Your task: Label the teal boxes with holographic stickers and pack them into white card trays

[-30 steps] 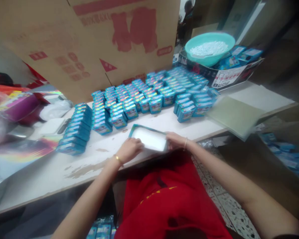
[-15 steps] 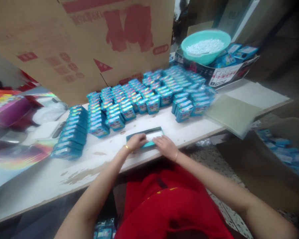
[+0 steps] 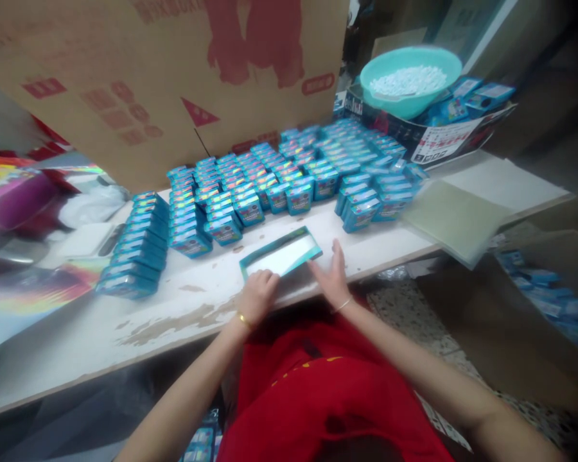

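A shallow rectangular teal box [image 3: 313, 249], open on top with a white inside, lies slanted near the table's front edge. My left hand [image 3: 259, 296] is closed at its near left side, fingers curled over the near wall. At the near right corner is my right hand [image 3: 332, 276], open, its thumb by the wall and its fingers spread. Beyond the box, rows of small blue printed boxes [image 3: 301, 196] stand packed together. A separate row of blue boxes [image 3: 142, 247] runs along the left.
A large cardboard carton [image 3: 149, 96] rises behind the rows. At the back right, a turquoise basin [image 3: 409, 106] of white pieces sits on a black box [image 3: 443, 144] with blue packs. A pale flat sheet [image 3: 457, 221] overhangs the table's right edge. Plastic wrapping [image 3: 29, 276] lies left.
My left hand has drawn back towards me to the box's near left side. My right hand has lifted off the near wall and spread its fingers. The box is more slanted and its inside shows more.
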`<state>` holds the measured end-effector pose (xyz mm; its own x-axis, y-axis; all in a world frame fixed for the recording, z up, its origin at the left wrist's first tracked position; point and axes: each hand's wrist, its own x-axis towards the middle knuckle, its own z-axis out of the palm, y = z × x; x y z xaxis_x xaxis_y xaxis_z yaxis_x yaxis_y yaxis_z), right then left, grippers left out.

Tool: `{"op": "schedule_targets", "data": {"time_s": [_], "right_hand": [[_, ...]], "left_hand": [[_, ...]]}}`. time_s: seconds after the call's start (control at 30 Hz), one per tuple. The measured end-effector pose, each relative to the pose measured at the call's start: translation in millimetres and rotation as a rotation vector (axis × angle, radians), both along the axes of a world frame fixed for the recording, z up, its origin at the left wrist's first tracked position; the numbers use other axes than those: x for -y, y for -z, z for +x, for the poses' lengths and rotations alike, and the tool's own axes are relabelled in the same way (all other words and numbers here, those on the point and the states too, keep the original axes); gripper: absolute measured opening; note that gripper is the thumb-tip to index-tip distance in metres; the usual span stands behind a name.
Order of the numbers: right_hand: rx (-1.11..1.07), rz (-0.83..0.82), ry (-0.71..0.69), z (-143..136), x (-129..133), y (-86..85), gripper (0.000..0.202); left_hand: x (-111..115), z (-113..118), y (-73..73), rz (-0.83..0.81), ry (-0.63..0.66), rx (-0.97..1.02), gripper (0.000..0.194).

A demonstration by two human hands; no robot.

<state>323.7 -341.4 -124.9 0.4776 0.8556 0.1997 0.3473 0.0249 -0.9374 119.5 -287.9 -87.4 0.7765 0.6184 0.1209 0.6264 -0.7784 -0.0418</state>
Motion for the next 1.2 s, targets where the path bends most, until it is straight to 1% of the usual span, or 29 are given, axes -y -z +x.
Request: {"op": "schedule_targets", "data": {"time_s": [0.03,0.07,0.1,0.13,0.2,0.3,0.37,0.47,0.53,0.6,0.67,0.77,0.87,0.93,1.03,1.13,1.2], "right_hand": [[-0.238,-0.066,0.012,-3,2,-3.7,0.084],[-0.451,-0.118,-0.019,-6,3,-7.0,0.084],[-0.621,-0.148,-0.068,-8,3,-9.5,0.081],[-0.740,-0.153,-0.108,-11,3,-11.1,0.077],[-0.853,-0.128,-0.108,-13,2,-11.5,0.072],[-0.885,-0.124,-0.058,-12,1,-8.2,0.070],[-0.864,-0.140,-0.065,-10,1,-6.3,0.069],[-0.845,-0.149,-0.080,-8,3,-5.0,0.071],[-0.866,-0.127,-0.104,-7,3,-4.0,0.073],[-0.881,-0.097,-0.151,-6,3,-2.4,0.074],[-0.881,-0.072,-0.190,-5,2,-0.9,0.073],[-0.885,-0.044,-0.202,-2,2,0.3,0.072],[-0.918,-0.027,-0.198,-1,2,0.2,0.072],[-0.942,-0.026,-0.189,-1,2,-0.3,0.073],[-0.947,-0.043,-0.173,-3,1,-1.1,0.073],[-0.963,-0.041,-0.237,-3,2,-0.7,0.075],[-0.991,-0.017,-0.287,-2,3,0.4,0.075]], "left_hand": [[5,2,-0.3,0.006,-0.022,0.015,0.023],[10,4,-0.1,-0.002,-0.038,0.021,0.024],[15,6,0.6,-0.021,-0.047,0.022,0.024],[19,9,1.6,-0.047,-0.060,0.021,0.025],[26,14,3.9,-0.108,-0.120,0.034,0.024],[27,19,3.6,-0.206,-0.232,0.069,0.025],[23,21,-0.4,-0.277,-0.266,0.057,0.029],[13,20,-9.2,-0.381,-0.275,-0.015,0.028],[9,22,-15.0,-0.434,-0.230,-0.069,0.022],[10,26,-19.7,-0.424,-0.167,-0.125,0.019],[16,34,-23.2,-0.353,-0.158,-0.176,0.019],[28,49,-27.2,-0.259,-0.246,-0.194,0.018],[33,56,-30.2,-0.254,-0.316,-0.187,0.019],[32,55,-30.5,-0.269,-0.322,-0.174,0.023],[26,54,-27.1,-0.284,-0.248,-0.070,0.022],[20,60,-21.9,-0.324,-0.154,0.065,0.027],[17,66,-20.2,-0.364,-0.147,0.098,0.030]]}}
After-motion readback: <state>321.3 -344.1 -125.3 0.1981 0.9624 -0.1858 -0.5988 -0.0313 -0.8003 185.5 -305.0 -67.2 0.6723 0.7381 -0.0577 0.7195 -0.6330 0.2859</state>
